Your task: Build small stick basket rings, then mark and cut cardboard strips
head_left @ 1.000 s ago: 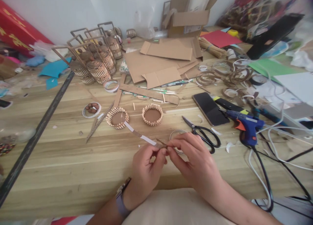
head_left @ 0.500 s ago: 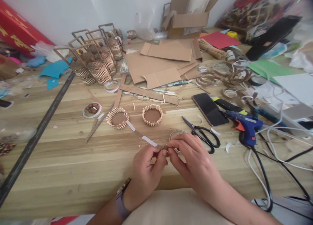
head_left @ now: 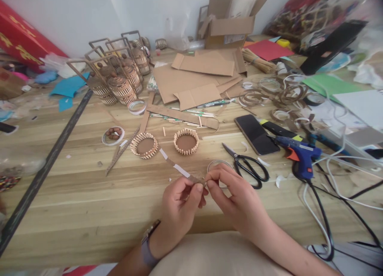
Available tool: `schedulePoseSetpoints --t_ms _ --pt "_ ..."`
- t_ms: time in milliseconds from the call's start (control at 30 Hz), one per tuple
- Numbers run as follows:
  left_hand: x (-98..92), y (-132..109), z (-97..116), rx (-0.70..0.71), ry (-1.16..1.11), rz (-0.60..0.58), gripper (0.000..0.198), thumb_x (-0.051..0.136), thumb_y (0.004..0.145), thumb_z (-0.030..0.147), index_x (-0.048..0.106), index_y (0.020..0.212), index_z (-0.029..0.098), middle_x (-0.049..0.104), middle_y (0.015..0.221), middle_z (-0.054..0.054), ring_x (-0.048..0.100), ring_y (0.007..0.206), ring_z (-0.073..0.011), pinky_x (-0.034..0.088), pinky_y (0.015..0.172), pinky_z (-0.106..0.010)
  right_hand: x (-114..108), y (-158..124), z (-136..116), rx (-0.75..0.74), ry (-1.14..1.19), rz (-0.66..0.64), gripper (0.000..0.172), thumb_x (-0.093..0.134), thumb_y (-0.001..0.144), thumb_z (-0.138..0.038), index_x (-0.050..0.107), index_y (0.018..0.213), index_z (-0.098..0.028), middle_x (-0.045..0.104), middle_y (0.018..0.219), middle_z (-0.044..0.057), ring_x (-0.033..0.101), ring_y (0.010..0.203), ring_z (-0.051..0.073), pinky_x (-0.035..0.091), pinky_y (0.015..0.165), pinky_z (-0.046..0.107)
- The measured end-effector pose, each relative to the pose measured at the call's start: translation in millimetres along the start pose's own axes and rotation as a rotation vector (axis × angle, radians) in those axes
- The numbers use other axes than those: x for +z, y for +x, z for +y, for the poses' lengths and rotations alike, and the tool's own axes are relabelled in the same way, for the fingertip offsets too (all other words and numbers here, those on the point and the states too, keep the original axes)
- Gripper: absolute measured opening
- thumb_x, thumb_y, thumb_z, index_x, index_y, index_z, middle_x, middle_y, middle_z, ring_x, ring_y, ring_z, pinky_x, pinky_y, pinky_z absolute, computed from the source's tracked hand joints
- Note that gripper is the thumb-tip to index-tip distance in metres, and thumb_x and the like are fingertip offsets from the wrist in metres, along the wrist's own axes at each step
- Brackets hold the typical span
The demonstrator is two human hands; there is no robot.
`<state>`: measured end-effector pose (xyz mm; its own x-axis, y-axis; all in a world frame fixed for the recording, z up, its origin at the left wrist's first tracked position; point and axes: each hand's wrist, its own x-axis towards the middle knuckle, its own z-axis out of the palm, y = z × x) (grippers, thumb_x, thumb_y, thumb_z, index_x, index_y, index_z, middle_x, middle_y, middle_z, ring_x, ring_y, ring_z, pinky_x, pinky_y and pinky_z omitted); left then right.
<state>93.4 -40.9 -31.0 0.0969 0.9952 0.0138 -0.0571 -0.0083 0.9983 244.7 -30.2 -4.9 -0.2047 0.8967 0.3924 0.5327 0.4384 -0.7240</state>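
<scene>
A narrow brown cardboard strip (head_left: 171, 161) with white patches runs from my fingers toward the two round pieces on the table. My left hand (head_left: 182, 206) pinches its near end between thumb and fingers. Right beside it, my right hand (head_left: 231, 192) is closed, its fingertips pressed on the same end of the strip. Beyond the strip's far end lie a round cardboard base edged with short sticks (head_left: 145, 146) and a second stick-edged base (head_left: 186, 142). A ring of thin strip (head_left: 220, 163) lies partly behind my right hand.
Black scissors (head_left: 250, 166), a phone (head_left: 257, 134) and a blue glue gun (head_left: 302, 154) with cables lie to the right. Cardboard sheets (head_left: 194, 72) are piled behind. Several small lantern-like baskets (head_left: 121, 88) stand at the back left, near a dish of brown nuts (head_left: 113, 135).
The strip's far end has drawn away from the left round base, toward my hands and slightly right. Both hands keep almost the same place.
</scene>
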Motion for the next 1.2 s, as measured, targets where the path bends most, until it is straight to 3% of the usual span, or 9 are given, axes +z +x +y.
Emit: schedulePoseSetpoints --t_ms 433,600,733,833,967,1000,1067,1200 --pt "0.9 0 2 0.006 0.038 0.014 0.031 0.064 0.091 0.040 0.062 0.071 0.017 0.065 0.056 -0.001 0.060 0.051 -0.0106 0.048 0.049 -0.018 -2 -2 -1 -0.060 -0.108 0.062 0.018 0.052 0.089 -0.009 0.056 0.078 -0.023 0.063 0.069 -0.002 0.062 0.065 0.014 0.049 0.064 0.028" --pt "0.8 1 3 0.030 -0.044 0.154 0.033 0.067 0.089 0.044 0.062 0.071 0.017 0.069 0.060 -0.002 0.058 0.046 -0.0098 0.047 0.045 -0.018 -5 1 11 0.090 -0.050 0.129 0.017 0.052 0.088 -0.014 0.054 0.074 -0.024 0.063 0.067 -0.002 0.061 0.063 0.015 0.048 0.060 0.026" --pt "-4.9 5 2 0.077 -0.160 0.290 0.031 0.069 0.089 0.043 0.062 0.072 0.018 0.069 0.063 0.001 0.056 0.046 -0.0083 0.045 0.044 -0.017 -14 -1 44 0.334 -0.025 0.251 0.017 0.052 0.088 -0.029 0.055 0.072 -0.023 0.057 0.058 -0.003 0.051 0.050 0.014 0.040 0.048 0.026" --pt "-9.3 7 6 0.092 -0.180 0.346 0.030 0.071 0.086 0.041 0.060 0.070 0.018 0.067 0.060 0.002 0.053 0.044 -0.0079 0.043 0.042 -0.018 -37 -6 75 0.510 0.031 0.399 0.018 0.054 0.086 -0.033 0.057 0.072 -0.023 0.056 0.055 -0.003 0.050 0.048 0.013 0.039 0.045 0.026" --pt "-12.1 7 7 0.029 -0.152 0.336 0.030 0.071 0.084 0.041 0.061 0.069 0.017 0.065 0.058 0.002 0.052 0.044 -0.0084 0.043 0.043 -0.019 -96 -12 112 0.561 -0.017 0.720 0.019 0.061 0.084 -0.030 0.059 0.067 -0.024 0.062 0.059 0.001 0.056 0.052 0.014 0.044 0.050 0.028" --pt "-12.4 7 5 0.000 -0.142 0.318 0.030 0.071 0.084 0.042 0.061 0.068 0.017 0.065 0.058 0.001 0.052 0.044 -0.0087 0.044 0.043 -0.019 -112 -13 119 0.571 0.008 0.692 0.015 0.062 0.086 -0.032 0.064 0.074 -0.024 0.067 0.066 0.004 0.062 0.057 0.017 0.046 0.053 0.030" --pt "-12.9 5 0 -0.059 -0.119 0.254 0.033 0.070 0.084 0.044 0.062 0.067 0.017 0.066 0.060 -0.001 0.054 0.046 -0.0096 0.045 0.044 -0.020 -140 -14 132 0.523 -0.053 0.832 0.008 0.066 0.084 -0.032 0.064 0.083 -0.025 0.072 0.074 0.008 0.069 0.067 0.022 0.049 0.058 0.033" --pt "-14.0 1 -8 -0.134 -0.055 0.077 0.035 0.068 0.085 0.047 0.065 0.070 0.016 0.067 0.063 -0.004 0.057 0.051 -0.0118 0.047 0.046 -0.021 -167 -16 142 0.496 -0.345 0.927 0.023 0.061 0.087 -0.029 0.066 0.108 -0.021 0.070 0.115 0.016 0.064 0.107 0.038 0.048 0.086 0.048"
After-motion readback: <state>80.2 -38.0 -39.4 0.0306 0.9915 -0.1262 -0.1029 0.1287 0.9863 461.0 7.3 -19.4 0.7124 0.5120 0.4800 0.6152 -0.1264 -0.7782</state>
